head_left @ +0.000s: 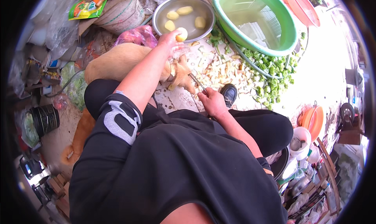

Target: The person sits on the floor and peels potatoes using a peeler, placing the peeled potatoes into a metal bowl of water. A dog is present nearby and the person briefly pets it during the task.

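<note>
At the near rim of a metal basin [212, 27], my left hand [169, 42] holds a peeled potato [182, 35]. Several pale peeled potatoes [185, 10] lie in the cloudy water of that basin. My right hand [213, 101] grips the handle of a metal peeler [197, 80], held low in front of my knees. Between my two hands is the head of a tan dog [182, 73]. The dog's body stretches left under my left forearm. Potato peelings [226, 73] are scattered over the floor beyond the peeler.
A large green tub [289, 46] of water stands at the upper right. Cut green vegetable ends [270, 67] are heaped below it. A pink plastic bag [139, 34] and a dirty white bucket [124, 14] are left of the basin. Orange and white containers [301, 139] stand by my right knee.
</note>
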Demonstrator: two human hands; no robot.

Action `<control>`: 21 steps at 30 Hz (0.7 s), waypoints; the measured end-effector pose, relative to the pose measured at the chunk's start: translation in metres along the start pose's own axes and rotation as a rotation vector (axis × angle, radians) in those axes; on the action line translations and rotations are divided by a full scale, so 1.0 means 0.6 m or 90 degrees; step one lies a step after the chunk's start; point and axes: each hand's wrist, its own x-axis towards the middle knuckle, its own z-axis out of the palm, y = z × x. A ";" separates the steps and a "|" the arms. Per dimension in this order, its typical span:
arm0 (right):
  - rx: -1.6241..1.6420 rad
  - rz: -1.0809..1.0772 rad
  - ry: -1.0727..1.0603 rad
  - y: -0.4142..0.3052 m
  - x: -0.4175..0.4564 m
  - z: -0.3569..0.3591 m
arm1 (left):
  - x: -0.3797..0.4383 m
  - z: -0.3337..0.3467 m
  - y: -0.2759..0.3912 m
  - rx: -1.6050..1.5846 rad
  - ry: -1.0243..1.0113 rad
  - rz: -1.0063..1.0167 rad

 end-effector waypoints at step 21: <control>0.479 -0.032 0.070 -0.065 0.035 -0.001 | -0.165 -0.220 0.192 1.048 -0.066 0.566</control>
